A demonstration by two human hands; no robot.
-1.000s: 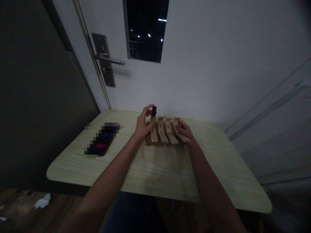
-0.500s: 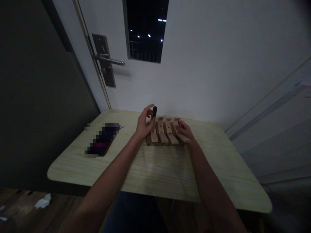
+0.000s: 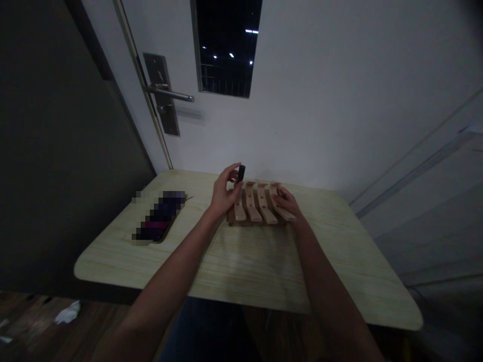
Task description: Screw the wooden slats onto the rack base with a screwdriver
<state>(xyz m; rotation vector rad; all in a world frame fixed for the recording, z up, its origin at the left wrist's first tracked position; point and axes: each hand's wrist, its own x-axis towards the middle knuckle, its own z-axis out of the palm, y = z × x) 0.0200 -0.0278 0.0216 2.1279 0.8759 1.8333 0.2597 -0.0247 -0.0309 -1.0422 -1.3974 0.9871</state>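
Observation:
A wooden rack of slanted slats (image 3: 255,205) lies on the pale wooden table (image 3: 245,261) near the far edge. My left hand (image 3: 222,192) is at the rack's left end and pinches a small black cylinder (image 3: 240,173) upright between thumb and fingers above the leftmost slat. My right hand (image 3: 287,202) rests with its fingers flat on the rightmost slat, steadying the rack.
A phone (image 3: 159,221) lies on the table's left part. Behind the table stands a white door with a metal lever handle (image 3: 171,94) and a dark narrow window (image 3: 226,48). Crumpled paper (image 3: 67,312) lies on the floor at the left.
The black cylinder in my left hand has shifted slightly; both hands stay at the rack.

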